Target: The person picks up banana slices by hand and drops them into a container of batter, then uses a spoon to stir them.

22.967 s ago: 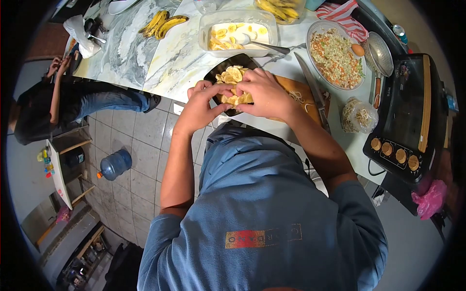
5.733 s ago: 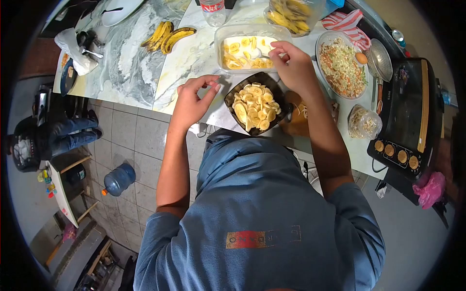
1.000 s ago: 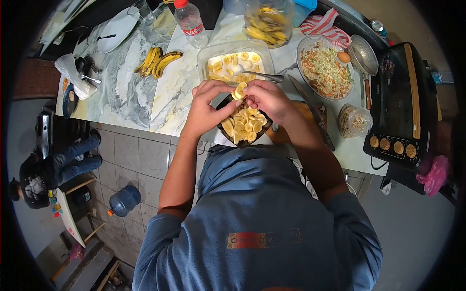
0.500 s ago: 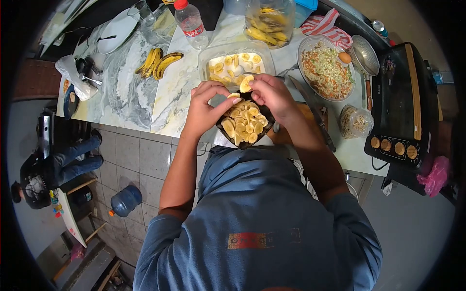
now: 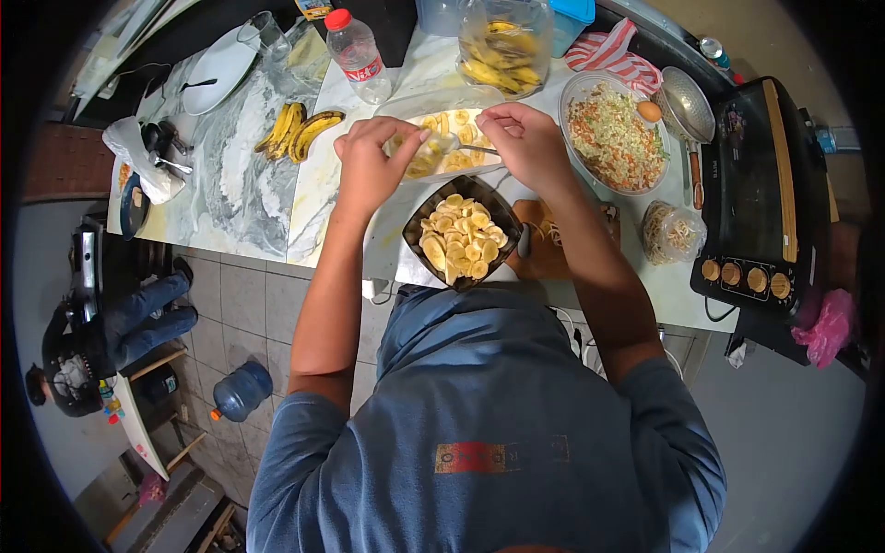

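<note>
My left hand (image 5: 371, 164) is over the left side of a clear plastic container (image 5: 489, 95), thumb and fingertips drawn together; whatever they hold is hidden. My right hand (image 5: 527, 146) is at the container's right side, its fingers bent in a pinch whose contents I cannot make out. In the container, banana slices (image 5: 461, 121) lie in a white, creamy mixture, with a metal spoon (image 5: 475, 148) resting in it near my right fingers. Closer to me, a dark square bowl (image 5: 414, 234) holds a heap of cut banana slices (image 5: 468, 230).
Whole bananas (image 5: 300, 129) lie to the left, near a red-capped bottle (image 5: 359, 60). On the right are a bowl of shredded vegetables (image 5: 613, 138) with an egg, a cutting board (image 5: 539, 263), a bag (image 5: 671, 233) and an oven (image 5: 751, 184). A person (image 5: 88, 350) is at far left.
Both hands have moved forward from above the dark bowl to the plastic container. The banana slices they were pinching no longer show in the fingers. The dark bowl is now uncovered.
</note>
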`<action>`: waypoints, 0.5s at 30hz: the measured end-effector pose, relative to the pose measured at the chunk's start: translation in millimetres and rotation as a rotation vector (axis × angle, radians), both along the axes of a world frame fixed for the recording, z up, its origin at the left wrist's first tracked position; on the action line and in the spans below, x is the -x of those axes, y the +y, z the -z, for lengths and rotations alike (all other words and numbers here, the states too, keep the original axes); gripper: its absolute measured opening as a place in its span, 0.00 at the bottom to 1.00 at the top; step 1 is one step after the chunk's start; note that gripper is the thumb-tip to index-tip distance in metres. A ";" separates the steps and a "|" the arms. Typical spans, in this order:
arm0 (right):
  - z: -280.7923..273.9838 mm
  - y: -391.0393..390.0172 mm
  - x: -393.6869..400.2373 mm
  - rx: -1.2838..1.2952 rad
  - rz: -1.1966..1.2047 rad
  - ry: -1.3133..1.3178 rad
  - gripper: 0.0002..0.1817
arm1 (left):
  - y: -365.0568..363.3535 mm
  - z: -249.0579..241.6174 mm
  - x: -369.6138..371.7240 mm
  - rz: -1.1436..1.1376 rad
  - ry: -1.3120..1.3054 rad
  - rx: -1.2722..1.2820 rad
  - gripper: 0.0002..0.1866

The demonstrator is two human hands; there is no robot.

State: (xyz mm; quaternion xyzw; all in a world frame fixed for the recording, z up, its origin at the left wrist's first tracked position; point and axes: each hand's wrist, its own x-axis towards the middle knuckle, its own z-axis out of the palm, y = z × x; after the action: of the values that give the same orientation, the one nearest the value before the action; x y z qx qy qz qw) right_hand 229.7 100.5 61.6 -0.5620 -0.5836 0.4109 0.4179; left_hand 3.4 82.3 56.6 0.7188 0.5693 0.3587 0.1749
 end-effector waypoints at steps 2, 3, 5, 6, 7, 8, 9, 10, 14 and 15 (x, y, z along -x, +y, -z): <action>-4.9 -7.0 -3.4 -0.046 -0.036 -0.094 0.15 | 3.3 0.5 -3.3 -0.011 0.010 -0.021 0.11; -9.2 -11.4 -5.3 -0.041 -0.034 -0.094 0.15 | 2.8 0.6 -4.7 -0.025 0.022 -0.043 0.12; -17.7 -20.9 -8.4 0.014 -0.101 -0.199 0.15 | 0.0 2.1 -3.2 -0.002 0.009 -0.019 0.13; -16.7 -26.7 -9.3 0.020 -0.098 -0.198 0.15 | -2.4 2.9 -1.9 0.019 -0.004 0.001 0.14; -15.5 -32.0 -10.3 0.001 -0.102 -0.178 0.14 | -5.4 3.9 -0.5 0.023 -0.004 0.005 0.14; -14.1 -36.0 -11.7 -0.019 -0.107 -0.159 0.14 | -9.0 4.9 1.2 0.032 -0.033 0.004 0.13; -11.5 -38.0 -14.1 -0.021 -0.105 -0.160 0.14 | -11.5 5.5 2.8 0.040 -0.062 -0.001 0.13; -7.6 -39.6 -17.4 -0.174 -0.072 -0.342 0.15 | -14.1 6.1 4.0 0.039 -0.062 -0.005 0.13; -8.1 -34.0 -25.4 -0.545 0.145 -0.877 0.23 | -22.8 13.9 12.1 -0.038 -0.162 -0.064 0.11; -12.1 -32.8 -24.6 -0.553 0.147 -0.875 0.23 | -23.3 16.6 14.8 -0.055 -0.166 -0.110 0.11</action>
State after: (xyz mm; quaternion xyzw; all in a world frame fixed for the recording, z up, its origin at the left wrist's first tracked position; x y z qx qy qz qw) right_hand 254.3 67.7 73.7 -0.5891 -0.7494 -0.0623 0.2957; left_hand -11.4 59.1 40.0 0.6793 0.5517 0.4523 0.1719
